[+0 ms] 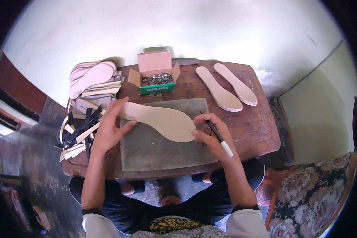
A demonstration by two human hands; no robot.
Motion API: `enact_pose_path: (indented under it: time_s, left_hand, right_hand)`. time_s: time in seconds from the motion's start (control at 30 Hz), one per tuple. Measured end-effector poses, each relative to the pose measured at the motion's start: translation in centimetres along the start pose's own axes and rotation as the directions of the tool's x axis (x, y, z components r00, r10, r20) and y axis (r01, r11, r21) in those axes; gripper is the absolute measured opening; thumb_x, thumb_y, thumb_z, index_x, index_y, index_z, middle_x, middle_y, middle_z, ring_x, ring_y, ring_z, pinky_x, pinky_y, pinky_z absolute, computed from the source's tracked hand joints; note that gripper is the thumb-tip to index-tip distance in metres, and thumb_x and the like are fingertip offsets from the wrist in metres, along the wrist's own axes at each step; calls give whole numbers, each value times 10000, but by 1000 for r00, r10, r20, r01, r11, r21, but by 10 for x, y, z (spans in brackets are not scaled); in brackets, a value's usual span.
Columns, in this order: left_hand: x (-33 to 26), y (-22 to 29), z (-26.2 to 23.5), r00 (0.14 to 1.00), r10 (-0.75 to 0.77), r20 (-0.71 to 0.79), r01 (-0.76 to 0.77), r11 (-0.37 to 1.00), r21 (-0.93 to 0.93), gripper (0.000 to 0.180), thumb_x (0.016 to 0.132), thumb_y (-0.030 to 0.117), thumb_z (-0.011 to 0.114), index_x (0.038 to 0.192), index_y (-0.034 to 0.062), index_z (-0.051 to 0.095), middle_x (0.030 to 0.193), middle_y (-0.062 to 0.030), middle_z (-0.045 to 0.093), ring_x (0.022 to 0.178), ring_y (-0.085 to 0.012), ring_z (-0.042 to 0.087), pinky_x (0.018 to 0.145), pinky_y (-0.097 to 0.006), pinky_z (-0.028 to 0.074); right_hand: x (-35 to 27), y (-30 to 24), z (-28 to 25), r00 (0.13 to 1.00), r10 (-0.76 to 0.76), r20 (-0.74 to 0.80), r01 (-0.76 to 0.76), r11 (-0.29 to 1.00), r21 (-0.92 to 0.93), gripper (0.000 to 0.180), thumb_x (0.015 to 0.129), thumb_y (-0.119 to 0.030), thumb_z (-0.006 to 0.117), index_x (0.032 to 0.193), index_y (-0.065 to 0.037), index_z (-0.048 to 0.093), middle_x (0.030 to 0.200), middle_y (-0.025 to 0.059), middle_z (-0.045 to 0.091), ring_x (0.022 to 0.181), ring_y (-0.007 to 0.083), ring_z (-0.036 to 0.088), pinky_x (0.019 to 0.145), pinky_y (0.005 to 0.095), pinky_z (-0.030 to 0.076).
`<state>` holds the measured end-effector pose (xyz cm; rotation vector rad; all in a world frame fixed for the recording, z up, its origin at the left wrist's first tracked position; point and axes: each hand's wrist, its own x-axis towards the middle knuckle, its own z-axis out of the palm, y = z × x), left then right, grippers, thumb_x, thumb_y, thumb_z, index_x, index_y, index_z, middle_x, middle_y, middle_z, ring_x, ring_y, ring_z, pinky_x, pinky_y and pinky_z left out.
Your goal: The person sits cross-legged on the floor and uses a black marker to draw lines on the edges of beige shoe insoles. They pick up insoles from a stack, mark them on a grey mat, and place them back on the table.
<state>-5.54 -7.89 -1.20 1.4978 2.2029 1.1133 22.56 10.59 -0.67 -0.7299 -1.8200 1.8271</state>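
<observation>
A beige shoe insole [162, 121] is held between my two hands over a grey rectangular mat [154, 154]. My left hand [113, 127] grips its narrow heel end, thumb at the near edge and fingers at the far side. At the wide toe end, my right hand [212, 135] pinches the rim with thumb and fingers. A black pen with a white end [220, 139] also rests in my right hand, lying slantwise across the fingers, its white end toward my wrist.
On the wooden table [258, 131], two more insoles [222, 91] lie at the right. An open green box [158, 81] of small metal pieces stands at the back. Stacked insoles [93, 77] and black and cream strips [81, 133] fill the left. A flowered chair [309, 198] stands at lower right.
</observation>
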Motion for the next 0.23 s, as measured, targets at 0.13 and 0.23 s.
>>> enact_pose_path:
  time_s: [0.13,0.23]
  left_hand:
    - [22,1,18,990,-132,-40,105,908,-406,678,873,31,789,1489,128,525,1334,-94,600,1169,-196,617,956,-316,527]
    - [42,5,36,994,-111,-24,80,835,-544,661,898,41,776,1498,143,517,1335,-99,601,1148,-200,625,950,-310,530]
  right_hand:
    - [-9,-8,-21,997,-17,-69,21,998,53,336,896,-17,754,1201,-50,618,1135,69,650,898,126,656,775,280,559]
    - [-20,-5,-39,991,12,-130,6,990,139,333,896,-5,747,1198,-68,622,1179,83,632,960,131,660,809,279,571]
